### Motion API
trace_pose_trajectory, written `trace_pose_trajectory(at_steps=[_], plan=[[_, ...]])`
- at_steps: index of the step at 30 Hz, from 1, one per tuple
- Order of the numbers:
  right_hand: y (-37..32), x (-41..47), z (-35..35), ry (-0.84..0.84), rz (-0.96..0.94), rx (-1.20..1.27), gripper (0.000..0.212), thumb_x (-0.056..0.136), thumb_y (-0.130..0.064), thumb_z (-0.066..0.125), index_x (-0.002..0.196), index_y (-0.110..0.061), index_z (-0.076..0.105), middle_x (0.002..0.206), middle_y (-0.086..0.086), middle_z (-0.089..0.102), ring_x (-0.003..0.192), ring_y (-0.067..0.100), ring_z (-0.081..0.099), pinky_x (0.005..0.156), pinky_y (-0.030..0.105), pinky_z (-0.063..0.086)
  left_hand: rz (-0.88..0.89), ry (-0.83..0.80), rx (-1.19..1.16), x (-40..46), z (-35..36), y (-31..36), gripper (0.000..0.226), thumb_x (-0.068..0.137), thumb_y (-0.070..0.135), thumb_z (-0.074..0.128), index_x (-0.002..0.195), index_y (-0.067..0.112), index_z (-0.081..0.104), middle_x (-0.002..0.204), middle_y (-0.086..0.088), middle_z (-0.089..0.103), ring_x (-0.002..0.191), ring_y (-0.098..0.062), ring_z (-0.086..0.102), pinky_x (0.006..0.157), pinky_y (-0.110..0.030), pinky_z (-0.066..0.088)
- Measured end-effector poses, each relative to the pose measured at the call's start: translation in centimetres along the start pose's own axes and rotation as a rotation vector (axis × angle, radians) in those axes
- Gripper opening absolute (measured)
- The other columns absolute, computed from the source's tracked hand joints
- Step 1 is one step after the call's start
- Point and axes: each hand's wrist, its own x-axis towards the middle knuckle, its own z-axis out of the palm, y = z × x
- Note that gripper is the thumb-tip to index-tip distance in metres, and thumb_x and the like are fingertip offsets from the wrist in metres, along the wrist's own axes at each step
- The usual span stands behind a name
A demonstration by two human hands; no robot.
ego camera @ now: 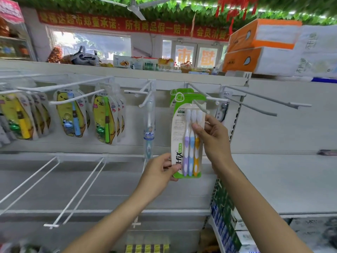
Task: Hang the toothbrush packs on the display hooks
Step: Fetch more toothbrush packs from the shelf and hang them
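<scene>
A green-and-white pack of three toothbrushes (184, 136) hangs upright in front of the white display wall. Its top is at a white display hook (200, 100), and whether the hook passes through its hole I cannot tell. My left hand (160, 170) pinches the pack's lower left corner. My right hand (213, 137) holds its right side, thumb across the brush handles. Another green pack (179, 94) hangs behind it on the same hook.
Yellow children's toothbrush packs (104, 117) hang on hooks to the left, and a single blue toothbrush pack (149, 128) hangs just left of my pack. Bare hooks (264, 101) stick out to the right. Long bare hooks (76, 194) jut out lower left. Orange tissue boxes (259, 46) sit on the top shelf.
</scene>
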Motion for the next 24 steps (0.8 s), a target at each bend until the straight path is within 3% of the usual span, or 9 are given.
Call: trace_pose_trajectory(at_steps=[3,8,10,12,15,18,21,24], plan=[[2.4,2.9,0.3,0.013,0.011,-0.054,0.019,0.097,-0.009,0.063,0.114,-0.005,0.067,0.095,0.004,0.078,0.089,0.016,0.074,0.076,0.029,0.059,-0.013,0.054,0.017,3.3,-0.1,-0.7,0.027,0.096,0.006,0.061,0.122,0.01,0.066,0.102,-0.002,0.076,0.086,-0.018,0.074,0.069,-0.033,0.062],[5.4,6.8,0.6,0.043,0.012,-0.205,0.011,0.096,-0.01,0.06,0.102,-0.007,0.069,0.092,0.005,0.076,0.088,0.014,0.073,0.074,0.034,0.057,-0.007,0.13,0.028,7.2,0.8,-1.9,0.023,0.097,0.005,0.058,0.119,0.007,0.066,0.098,-0.004,0.074,0.078,-0.016,0.073,0.068,-0.033,0.062],[6.0,7.7,0.7,0.061,0.002,-0.244,0.011,0.096,-0.009,0.06,0.098,-0.003,0.069,0.086,0.01,0.074,0.079,0.012,0.07,0.069,0.034,0.054,-0.029,0.156,-0.007,8.2,1.4,-2.4,0.022,0.098,0.006,0.058,0.118,0.006,0.066,0.099,-0.006,0.073,0.078,-0.02,0.073,0.068,-0.033,0.062],[6.2,8.0,0.9,0.07,-0.01,-0.261,0.011,0.096,-0.008,0.06,0.09,-0.01,0.069,0.075,0.002,0.071,0.065,0.004,0.064,0.062,0.025,0.049,-0.056,0.185,-0.048,8.9,1.6,-2.8,0.016,0.098,0.007,0.058,0.112,0.009,0.066,0.098,-0.008,0.072,0.077,-0.021,0.071,0.068,-0.033,0.062],[6.9,8.4,1.1,0.063,-0.004,-0.27,0.01,0.097,-0.011,0.06,0.097,-0.008,0.07,0.083,0.009,0.074,0.076,0.019,0.07,0.069,0.033,0.053,-0.065,0.226,-0.058,9.3,1.4,-2.9,0.011,0.099,0.008,0.057,0.104,0.014,0.065,0.095,-0.008,0.071,0.076,-0.022,0.07,0.068,-0.03,0.061],[7.5,8.7,1.2,0.06,-0.003,-0.283,0.016,0.097,-0.018,0.061,0.096,-0.004,0.068,0.085,0.015,0.073,0.082,0.033,0.069,0.071,0.042,0.054,-0.114,0.236,-0.032,9.1,1.4,-2.4,0.009,0.1,0.011,0.056,0.104,0.013,0.064,0.095,-0.008,0.07,0.078,-0.021,0.068,0.075,-0.034,0.062],[7.6,8.1,1.5,0.058,0.044,-0.265,0.033,0.097,-0.03,0.063,0.081,-0.001,0.061,0.069,0.01,0.063,0.064,0.026,0.057,0.059,0.036,0.043,-0.207,0.212,0.09,8.3,1.1,-2.2,0.009,0.098,0.018,0.059,0.105,0.017,0.064,0.09,-0.002,0.065,0.083,-0.022,0.063,0.087,-0.047,0.058],[7.8,6.3,1.6,0.058,0.11,-0.276,0.029,0.096,-0.033,0.064,0.08,-0.009,0.058,0.072,0.005,0.06,0.069,0.017,0.055,0.063,0.031,0.039,-0.244,0.099,0.224,6.2,0.6,-1.7,0.041,0.094,0.023,0.065,0.134,0.018,0.055,0.115,-0.001,0.059,0.11,-0.023,0.061,0.091,-0.033,0.053]])
